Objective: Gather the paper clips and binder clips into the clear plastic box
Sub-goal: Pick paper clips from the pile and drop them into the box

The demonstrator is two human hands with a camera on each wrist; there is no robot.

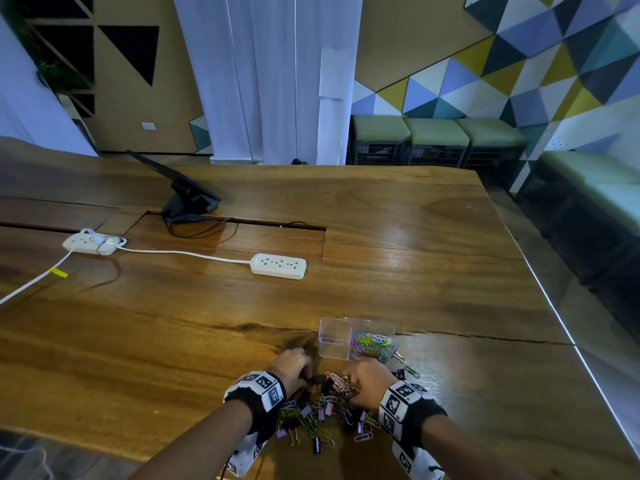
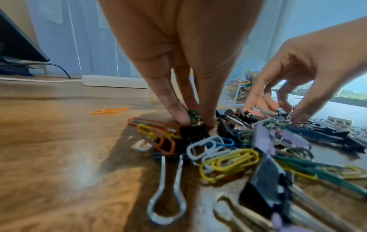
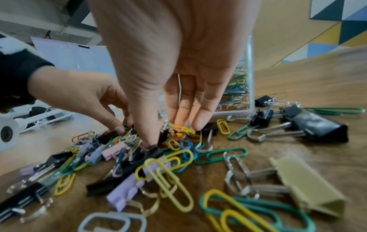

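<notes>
A pile of coloured paper clips and binder clips (image 1: 320,410) lies near the table's front edge. Just behind it stands the clear plastic box (image 1: 337,337), whose right compartment holds several paper clips. My left hand (image 2: 196,122) reaches down at the pile's left side and pinches a green paper clip and a small black binder clip (image 2: 193,130) between thumb and fingers. My right hand (image 3: 170,135) is dug into the pile's middle, thumb and fingers closing round a bunch of orange and yellow clips (image 3: 178,133). Large black binder clips (image 3: 315,125) lie to its right.
One orange paper clip (image 2: 110,111) lies apart, left of the pile. Two white power strips (image 1: 278,266) (image 1: 91,242) with a cord and a black screen stand (image 1: 183,199) sit farther back. The table's right edge (image 1: 554,313) runs diagonally close by.
</notes>
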